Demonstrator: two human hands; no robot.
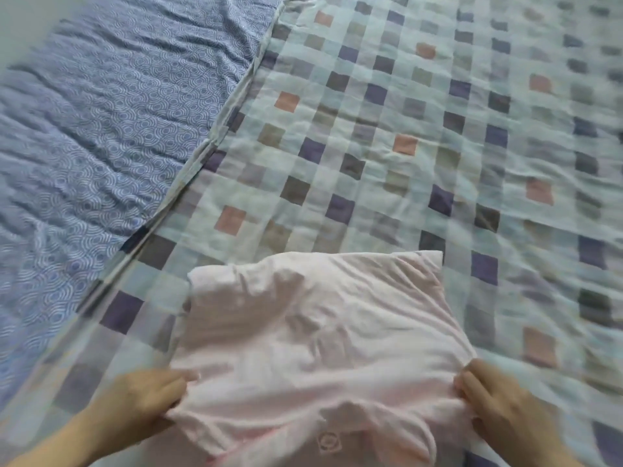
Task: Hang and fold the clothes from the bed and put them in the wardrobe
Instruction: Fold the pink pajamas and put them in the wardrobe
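Note:
A pale pink garment (313, 345) lies partly folded on the checked quilt (387, 129), near the bottom middle of the view. A small embroidered mark shows near its lower edge. My left hand (145, 399) grips the garment's left side, fingers curled into the cloth. On the opposite side my right hand (499, 402) pinches the right edge. The far part of the garment is doubled over with a straight top edge. The whole frame is blurred by motion.
The quilt covers the middle and right of the bed. A blue sheet (87, 123) with a ring pattern lies wrinkled on the left, past the quilt's hem. No wardrobe or hanger is in view.

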